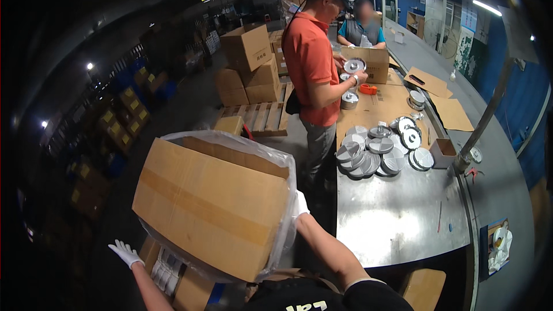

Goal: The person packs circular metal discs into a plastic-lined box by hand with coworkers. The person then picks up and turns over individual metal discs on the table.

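Note:
In front of me a large cardboard box [213, 196] is tilted, its bottom seam of brown tape facing me. A clear plastic liner [286, 219] hangs out around its edges. My right hand [300, 204], in a white glove, grips the box's right edge through the liner; its fingers are partly hidden. My left hand [125, 253], also gloved in white, is off the box at the lower left, with fingers spread and nothing in them. Below the box, an opened carton [151, 255] shows rows of light-coloured parts [167, 273].
On my right, a metal worktable [397, 219] bears a heap of round metal discs [368, 152]. A person in an orange shirt [314, 63] stands beside it, holding a disc; another person [363, 26] is farther back. Stacked cartons [249, 52] rest on a wooden pallet [268, 116].

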Demonstrator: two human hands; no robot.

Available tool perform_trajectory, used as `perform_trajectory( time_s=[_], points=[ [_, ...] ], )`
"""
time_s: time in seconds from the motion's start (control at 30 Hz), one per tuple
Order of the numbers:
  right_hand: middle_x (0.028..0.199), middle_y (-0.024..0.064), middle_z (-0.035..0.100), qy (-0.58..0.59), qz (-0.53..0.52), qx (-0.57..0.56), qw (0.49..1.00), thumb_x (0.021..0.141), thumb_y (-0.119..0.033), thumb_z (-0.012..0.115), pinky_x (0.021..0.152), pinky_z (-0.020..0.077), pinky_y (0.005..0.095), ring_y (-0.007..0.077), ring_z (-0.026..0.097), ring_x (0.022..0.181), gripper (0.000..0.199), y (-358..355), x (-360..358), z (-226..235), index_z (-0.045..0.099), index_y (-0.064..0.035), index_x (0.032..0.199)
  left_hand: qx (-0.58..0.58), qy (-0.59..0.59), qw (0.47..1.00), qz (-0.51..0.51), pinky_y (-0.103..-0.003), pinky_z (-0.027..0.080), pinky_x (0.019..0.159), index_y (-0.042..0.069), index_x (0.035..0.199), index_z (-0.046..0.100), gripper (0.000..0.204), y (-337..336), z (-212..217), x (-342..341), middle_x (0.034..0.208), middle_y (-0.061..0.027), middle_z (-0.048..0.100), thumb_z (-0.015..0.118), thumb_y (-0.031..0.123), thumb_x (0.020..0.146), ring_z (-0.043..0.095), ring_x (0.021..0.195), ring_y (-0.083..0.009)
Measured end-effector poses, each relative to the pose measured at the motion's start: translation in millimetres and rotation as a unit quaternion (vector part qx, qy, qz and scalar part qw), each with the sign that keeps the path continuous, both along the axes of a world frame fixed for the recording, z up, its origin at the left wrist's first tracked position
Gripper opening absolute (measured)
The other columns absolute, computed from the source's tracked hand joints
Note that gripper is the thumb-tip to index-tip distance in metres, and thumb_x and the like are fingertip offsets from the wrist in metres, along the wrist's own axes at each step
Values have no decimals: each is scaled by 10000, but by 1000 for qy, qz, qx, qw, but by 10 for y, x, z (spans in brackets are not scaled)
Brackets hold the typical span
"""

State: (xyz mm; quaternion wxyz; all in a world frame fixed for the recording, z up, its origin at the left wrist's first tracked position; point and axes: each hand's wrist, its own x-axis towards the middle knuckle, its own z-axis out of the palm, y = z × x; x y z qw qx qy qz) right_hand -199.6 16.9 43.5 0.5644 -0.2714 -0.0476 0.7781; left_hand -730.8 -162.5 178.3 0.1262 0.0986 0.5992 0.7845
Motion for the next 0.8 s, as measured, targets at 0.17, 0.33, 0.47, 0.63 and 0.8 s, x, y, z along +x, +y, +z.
perform_trajectory(
  time_s=[0.17,0.33,0.47,0.63,0.8],
  points=[
    [742,50,617,16,35,68,997,884,-203,571,624,471,342,191,584,677,159,36,-450,61,645,-69,842,68,-47,915,-394,-488,72,1150,148,1523,116,972,401,-590,470,1588,-87,81,319,795,826,157,1439,-274],
    [751,40,632,-115,-51,167,978,863,-131,573,618,470,297,149,593,673,137,159,-397,200,664,-31,844,-42,-102,966,-234,-493,113,1145,172,1527,58,995,-70,-907,391,1584,-85,106,381,785,813,202,1428,-311],
    [708,41,635,-396,-110,334,848,833,-112,597,602,447,298,106,561,659,185,-51,-426,471,660,33,738,-148,-151,937,-277,-523,275,1069,173,1511,180,1008,-482,-1408,663,1554,-88,219,500,769,765,308,1375,-330],
    [718,175,642,-558,-1,387,734,833,-253,646,659,490,383,279,634,673,233,-569,-793,669,660,-23,865,-143,-232,872,-406,-566,367,995,153,1453,303,948,-507,-1600,1368,1471,-111,353,428,804,775,402,1293,-348],
    [645,200,599,-633,87,539,549,838,-303,573,609,488,496,410,603,622,222,-842,-783,680,605,-84,845,-100,-316,791,-514,-562,423,962,134,1419,369,932,-352,-1363,2019,1387,-124,458,405,810,779,464,1230,-381]
  ],
)
